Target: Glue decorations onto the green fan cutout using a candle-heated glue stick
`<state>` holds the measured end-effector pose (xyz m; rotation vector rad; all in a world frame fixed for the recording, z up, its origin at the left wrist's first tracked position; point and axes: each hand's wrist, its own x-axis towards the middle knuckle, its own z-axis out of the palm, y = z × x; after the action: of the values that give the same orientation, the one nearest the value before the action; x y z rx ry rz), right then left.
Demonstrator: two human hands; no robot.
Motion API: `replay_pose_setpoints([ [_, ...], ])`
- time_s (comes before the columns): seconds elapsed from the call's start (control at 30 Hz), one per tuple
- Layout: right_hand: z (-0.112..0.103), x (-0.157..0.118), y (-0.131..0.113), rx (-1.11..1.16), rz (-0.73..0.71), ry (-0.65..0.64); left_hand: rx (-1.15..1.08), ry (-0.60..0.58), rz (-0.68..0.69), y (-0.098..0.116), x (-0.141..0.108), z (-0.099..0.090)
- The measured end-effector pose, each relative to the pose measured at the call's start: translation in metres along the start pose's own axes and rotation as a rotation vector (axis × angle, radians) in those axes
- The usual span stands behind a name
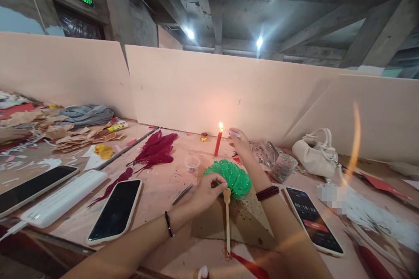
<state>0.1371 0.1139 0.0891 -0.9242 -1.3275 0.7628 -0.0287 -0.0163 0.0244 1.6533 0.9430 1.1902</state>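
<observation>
Pink worktable (163, 187) under concrete beams, lit candle (218, 141), left grip (206, 192) clamped on green fan (233, 177), right grip (240, 141) pinching a small stick

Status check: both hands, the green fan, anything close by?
Left hand pinching green fan at its handle. Right hand holds small stick beside lit candle. Tweezers, plastic cup nearby.

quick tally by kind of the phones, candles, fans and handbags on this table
Phones: 3, one far left, one black-screened, one with a timer showing
Lit red candle: 1
Green fan, under the left hand: 1
White handbag: 1
Total: 6
</observation>
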Motion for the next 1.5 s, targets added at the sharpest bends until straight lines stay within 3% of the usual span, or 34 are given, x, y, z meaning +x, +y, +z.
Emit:
replay_pose_setpoints([
  [0.3, 0.002, 0.0, 0.002, 0.018, 0.011, 0.039, 0.015, 0.021, 0.017, -0.008, -0.002, 0.0],
  [0.5, -0.009, -0.01, -0.023, 0.061, -0.01, 0.011, -0.045, 0.116, -0.001, -0.007, 0.001, 0.0],
  [0.63, -0.028, -0.046, -0.045, -0.007, -0.028, -0.128, -0.188, 0.107, -0.017, 0.008, 0.0, 0.0],
  [0.8, -0.054, -0.116, -0.06, -0.155, -0.04, -0.324, -0.326, -0.042, -0.1, 0.029, -0.003, -0.002],
  [0.93, -0.066, -0.156, -0.064, -0.377, -0.162, -0.342, -0.367, -0.169, -0.139, 0.034, -0.011, 0.002],
  [1.03, -0.069, -0.168, -0.065, -0.544, -0.305, -0.316, -0.381, -0.206, -0.193, 0.036, -0.015, 0.006],
  [1.13, -0.068, -0.172, -0.065, -0.563, -0.368, -0.311, -0.34, -0.248, -0.268, 0.041, -0.012, 0.002],
  [1.23, -0.065, -0.172, -0.063, -0.468, -0.35, -0.283, -0.078, -0.381, -0.18, 0.053, 0.0, -0.018],
  [1.3, -0.065, -0.171, -0.061, -0.373, -0.308, -0.251, 0.283, -0.443, -0.011, 0.062, 0.009, -0.038],
  [1.33, -0.066, -0.171, -0.059, -0.339, -0.287, -0.238, 0.527, -0.417, 0.034, 0.066, 0.012, -0.048],
  [1.43, -0.07, -0.17, -0.056, -0.332, -0.242, -0.217, 1.244, -0.275, -0.066, 0.066, 0.014, -0.069],
  [1.5, -0.073, -0.169, -0.054, -0.344, -0.228, -0.207, 1.337, -0.266, -0.128, 0.058, 0.013, -0.074],
])
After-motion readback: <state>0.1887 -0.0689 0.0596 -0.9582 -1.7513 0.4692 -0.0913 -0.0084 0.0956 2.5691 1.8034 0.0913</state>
